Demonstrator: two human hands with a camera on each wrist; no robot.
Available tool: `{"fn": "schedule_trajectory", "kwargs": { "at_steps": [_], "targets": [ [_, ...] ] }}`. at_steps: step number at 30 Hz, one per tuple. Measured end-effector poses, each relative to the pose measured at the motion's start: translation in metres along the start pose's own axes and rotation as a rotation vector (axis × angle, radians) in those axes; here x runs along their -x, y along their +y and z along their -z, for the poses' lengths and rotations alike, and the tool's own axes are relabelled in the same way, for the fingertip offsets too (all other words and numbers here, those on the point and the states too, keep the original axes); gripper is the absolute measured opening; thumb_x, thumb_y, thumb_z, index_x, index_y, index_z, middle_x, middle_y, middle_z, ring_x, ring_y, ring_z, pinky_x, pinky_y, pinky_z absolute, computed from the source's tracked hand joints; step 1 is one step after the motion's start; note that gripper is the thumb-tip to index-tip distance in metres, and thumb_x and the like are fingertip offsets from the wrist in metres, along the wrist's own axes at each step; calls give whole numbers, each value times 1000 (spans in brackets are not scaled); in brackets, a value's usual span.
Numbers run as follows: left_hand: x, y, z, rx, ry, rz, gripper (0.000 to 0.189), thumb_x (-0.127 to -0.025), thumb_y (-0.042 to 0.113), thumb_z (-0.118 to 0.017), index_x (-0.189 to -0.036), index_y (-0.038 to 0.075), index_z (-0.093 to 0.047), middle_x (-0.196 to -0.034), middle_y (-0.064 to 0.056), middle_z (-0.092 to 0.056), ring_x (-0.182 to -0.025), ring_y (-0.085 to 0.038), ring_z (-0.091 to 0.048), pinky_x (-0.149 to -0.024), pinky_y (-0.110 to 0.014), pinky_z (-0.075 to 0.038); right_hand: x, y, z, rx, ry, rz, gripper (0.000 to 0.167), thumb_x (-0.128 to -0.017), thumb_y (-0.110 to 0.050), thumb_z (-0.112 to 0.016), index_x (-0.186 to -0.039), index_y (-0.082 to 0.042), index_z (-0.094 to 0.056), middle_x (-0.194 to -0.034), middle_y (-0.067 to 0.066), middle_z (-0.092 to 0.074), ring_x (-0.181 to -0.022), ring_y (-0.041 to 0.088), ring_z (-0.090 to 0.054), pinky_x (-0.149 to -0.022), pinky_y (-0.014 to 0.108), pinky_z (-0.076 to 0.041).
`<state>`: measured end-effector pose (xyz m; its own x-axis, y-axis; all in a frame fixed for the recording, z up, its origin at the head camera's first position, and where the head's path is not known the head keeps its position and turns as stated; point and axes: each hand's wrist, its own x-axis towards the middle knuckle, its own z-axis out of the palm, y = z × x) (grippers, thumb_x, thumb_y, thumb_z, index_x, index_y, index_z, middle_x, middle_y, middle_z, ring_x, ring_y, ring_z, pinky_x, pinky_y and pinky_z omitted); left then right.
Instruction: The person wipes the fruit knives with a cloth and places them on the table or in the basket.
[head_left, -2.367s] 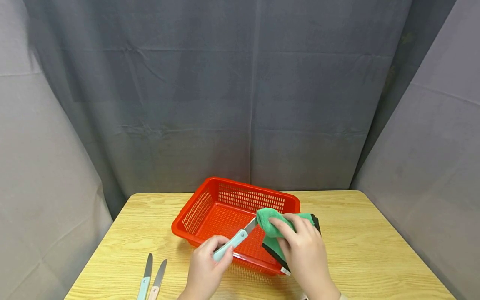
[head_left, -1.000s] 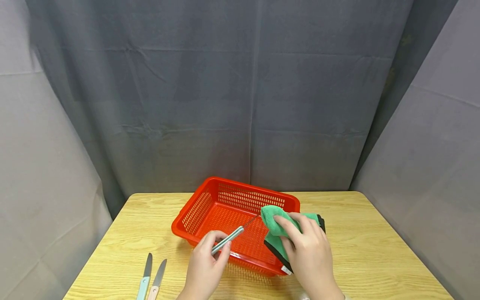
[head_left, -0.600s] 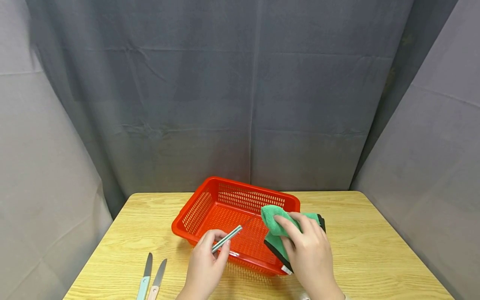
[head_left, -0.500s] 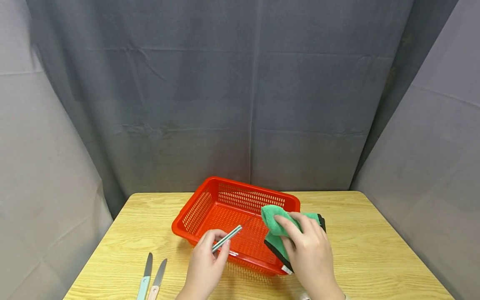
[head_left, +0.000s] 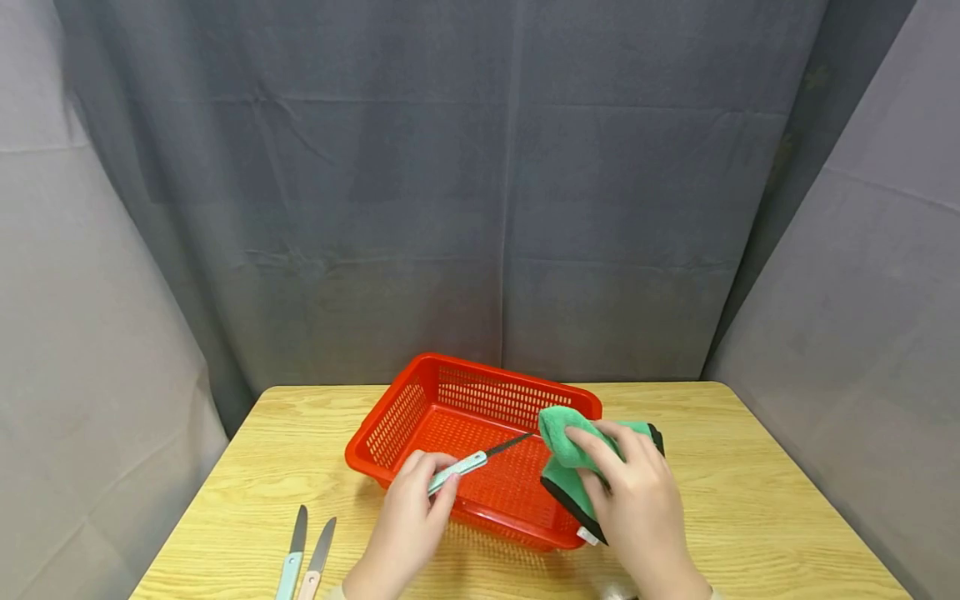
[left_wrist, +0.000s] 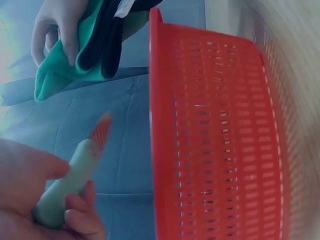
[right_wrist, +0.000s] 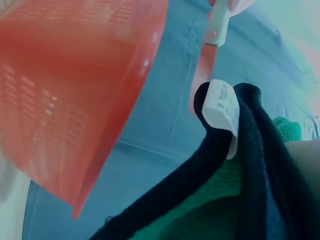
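The mint-handled knife [head_left: 480,459] slants above the red plastic basket [head_left: 495,396], pinched by the left hand [head_left: 408,512]; the green cloth [head_left: 562,437], apart from it, is gripped by the right hand [head_left: 641,496] over the basket's right side. Wiping probably goes best from the spine, fingers clear of the edge. A spare mint knife [head_left: 293,553] and a pink-handled knife [head_left: 318,558] lie on the desk [head_left: 750,500], left of the basket
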<state>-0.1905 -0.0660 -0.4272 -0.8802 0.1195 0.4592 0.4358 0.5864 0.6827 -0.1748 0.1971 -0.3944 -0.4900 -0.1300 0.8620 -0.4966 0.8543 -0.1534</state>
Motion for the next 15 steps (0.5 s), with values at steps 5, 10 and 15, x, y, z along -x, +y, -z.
{"fn": "schedule_trajectory", "kwargs": {
  "at_steps": [5, 10, 15],
  "targets": [
    [-9, 0, 7, -72, -36, -26, 14, -96, 10, -72, -109, 9, -69, -92, 3, -53, -72, -5, -43, -64, -21, -42, 3, 7, 4, 10, -6, 19, 55, -67, 3, -86, -115, -22, -76, -109, 12, -70, -90, 34, -66, -78, 50, -53],
    [-20, -2, 11, -139, -98, -47, 12, -96, 11, -72, -107, 9, -67, -95, 2, -54, -73, -7, -46, -67, -23, -44, 7, 14, 6, 20, 1, 27, 57, -64, 3, -88, -114, -22, -76, -109, 13, -70, -89, 34, -66, -78, 50, -52],
    [-33, -7, 7, -187, -191, -67, 11, -98, 14, -70, -106, 7, -67, -95, 2, -53, -73, -8, -48, -68, -23, -46, 10, 19, 7, 45, 22, 49, 63, -58, 5, -91, -113, -22, -77, -108, 11, -71, -86, 32, -66, -78, 46, -52]
  ]
}}
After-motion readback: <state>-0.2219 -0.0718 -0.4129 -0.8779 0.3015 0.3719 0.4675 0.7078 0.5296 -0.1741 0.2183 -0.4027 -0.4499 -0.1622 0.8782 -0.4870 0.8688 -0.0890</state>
